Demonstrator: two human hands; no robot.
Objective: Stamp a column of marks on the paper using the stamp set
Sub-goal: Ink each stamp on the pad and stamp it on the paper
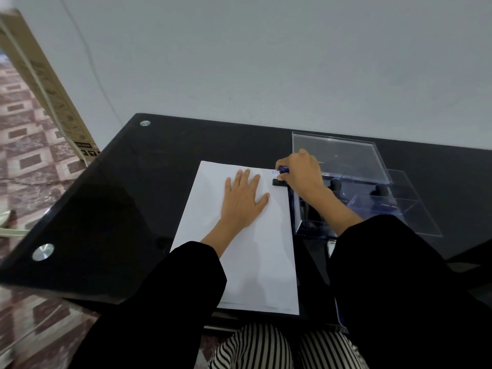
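Observation:
A white sheet of paper [247,251] lies on the black glass table [127,198]. My left hand [243,199] lies flat on the sheet's upper half, fingers spread. My right hand [300,173] grips a stamp [281,179] with a blue handle and a black base, pressed on the paper near its top right corner. One faint blue mark [274,172] shows on the paper just above the stamp. The stamp's face is hidden.
A clear plastic stamp-set box [343,182] with its lid raised stands right of the paper, with dark stamp handles [335,184] inside. A cardboard box [45,91] leans against the wall at left. The table's left edge drops to a patterned tile floor.

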